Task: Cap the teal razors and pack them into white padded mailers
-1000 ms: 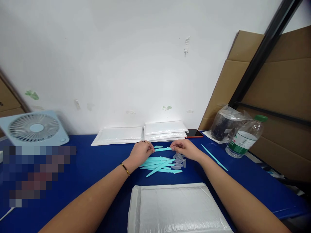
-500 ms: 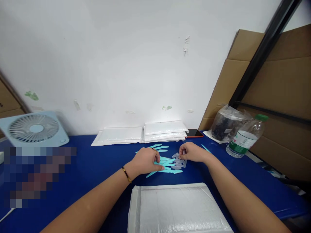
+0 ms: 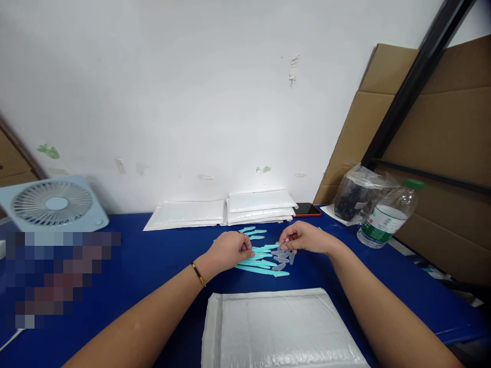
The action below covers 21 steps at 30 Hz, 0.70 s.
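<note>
My left hand (image 3: pixel 231 251) is closed in a pinch on a turquoise eyebrow razor (image 3: pixel 270 247), whose end points right. More turquoise razors (image 3: pixel 261 264) lie in a loose pile under and beside its fingertips. Facing it, my right hand (image 3: pixel 305 237) pinches a small clear plastic cap (image 3: pixel 279 245), partly hidden by the fingers, right at the tip of the held razor. I cannot tell whether the cap is around the razor's tip or only beside it. Several loose clear caps (image 3: pixel 281 259) lie on the blue table just below my right fingertips.
A padded white mailer (image 3: pixel 284 327) lies in front of me. Stacked mailers (image 3: pixel 262 207) and a phone (image 3: pixel 307 209) are by the wall. A fan (image 3: pixel 57 203) stands left; a water bottle (image 3: pixel 387 217) and a bagged dark container (image 3: pixel 351 197) stand right. Other razors (image 3: pixel 255 232) lie behind.
My left fingers have drawn together on one razor and swung its end toward the right hand. My right hand has lifted slightly from the caps, with one pinched, and moved toward the razor.
</note>
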Each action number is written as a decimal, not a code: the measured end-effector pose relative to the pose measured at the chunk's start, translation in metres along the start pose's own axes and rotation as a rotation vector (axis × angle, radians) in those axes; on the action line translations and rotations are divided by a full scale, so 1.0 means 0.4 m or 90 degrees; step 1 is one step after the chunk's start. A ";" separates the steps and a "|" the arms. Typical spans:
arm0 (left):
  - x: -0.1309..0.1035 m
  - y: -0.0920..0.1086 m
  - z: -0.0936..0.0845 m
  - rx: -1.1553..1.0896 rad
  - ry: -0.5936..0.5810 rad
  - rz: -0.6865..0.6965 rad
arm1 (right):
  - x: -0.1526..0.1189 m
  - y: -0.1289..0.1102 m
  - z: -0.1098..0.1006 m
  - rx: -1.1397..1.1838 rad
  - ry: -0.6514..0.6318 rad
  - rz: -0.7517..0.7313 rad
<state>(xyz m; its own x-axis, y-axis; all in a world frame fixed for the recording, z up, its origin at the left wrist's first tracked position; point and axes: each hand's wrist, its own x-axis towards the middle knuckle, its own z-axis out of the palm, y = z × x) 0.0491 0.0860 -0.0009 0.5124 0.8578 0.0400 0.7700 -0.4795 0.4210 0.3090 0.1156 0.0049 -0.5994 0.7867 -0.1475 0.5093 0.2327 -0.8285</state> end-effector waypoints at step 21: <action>0.008 -0.053 -0.008 0.076 0.036 0.006 | 0.038 0.018 0.029 -0.299 0.142 -0.035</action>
<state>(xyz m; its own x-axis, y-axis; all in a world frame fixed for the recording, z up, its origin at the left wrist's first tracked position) 0.0331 0.0995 -0.0067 0.5001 0.8607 0.0952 0.8070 -0.5031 0.3093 0.2964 0.1225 -0.0098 -0.5133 0.8567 0.0506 0.7333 0.4685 -0.4927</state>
